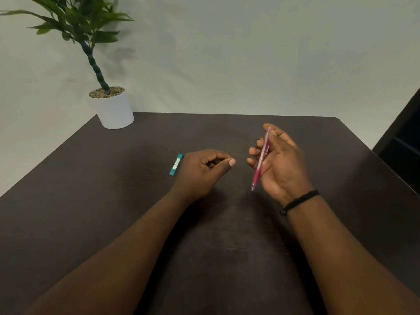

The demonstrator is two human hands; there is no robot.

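Observation:
My right hand [280,164] is raised over the dark table [113,201], palm turned inward, and holds a pink mechanical pencil [261,159] between thumb and curled fingers. The pencil's tip points down toward me. My left hand [202,171] is to its left with the fingers curled against the thumb; I see nothing held in it. A small teal lead case [176,164] lies flat on the table just left of my left hand.
A white pot [113,110] with a green plant stands on the table's far left corner. A dark piece of furniture [402,146] is beyond the right edge. A black bracelet [298,201] is on my right wrist.

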